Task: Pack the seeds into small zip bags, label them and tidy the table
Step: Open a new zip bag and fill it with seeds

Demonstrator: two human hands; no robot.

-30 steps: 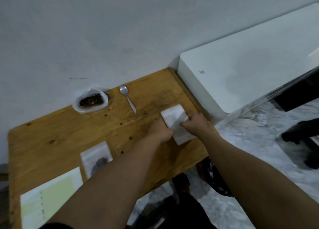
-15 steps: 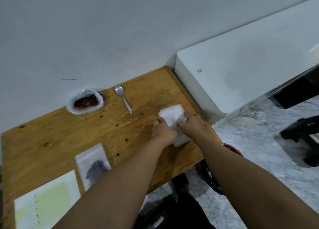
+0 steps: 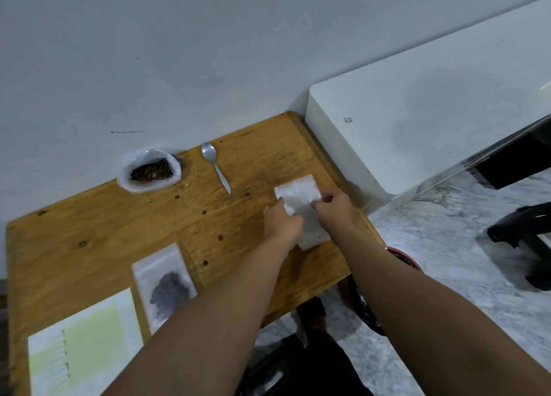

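Wall (image 3: 179, 52): plain pale grey, behind the table's far edge, with a short dark mark low down.
White unit (image 3: 432, 121): a smooth white surface with rounded corners, butting against the table's right edge.
Floor (image 3: 447, 261): grey marbled, below and right of the table.
Table (image 3: 104, 216): bare wooden top with knots and small drilled holes, seen at a slant.
Label sheet (image 3: 86, 345): white paper with a pale yellow block, lying at the near left corner of the table.
Filled zip bag (image 3: 164, 282): clear, flat on the table just right of the label sheet, with a dark clump of seeds in its lower half.
Stack of empty zip bags (image 3: 301, 198): white-clear, lying near the table's right edge, between the two hands.
Seed bag (image 3: 149, 172): an open plastic bag rolled down at the rim, holding brown seeds, at the far edge near the wall.
Left hand (image 3: 283, 225): fingers curled, thumb and fingertips pinching the left side of the stack.
Right hand (image 3: 335, 210): fingers curled over the stack's right side, fingertips pressing or pinching the top bag; which one, I cannot tell.
Spoon (image 3: 214, 169): small, metal, lying right of the seed bag, bowl toward the wall.
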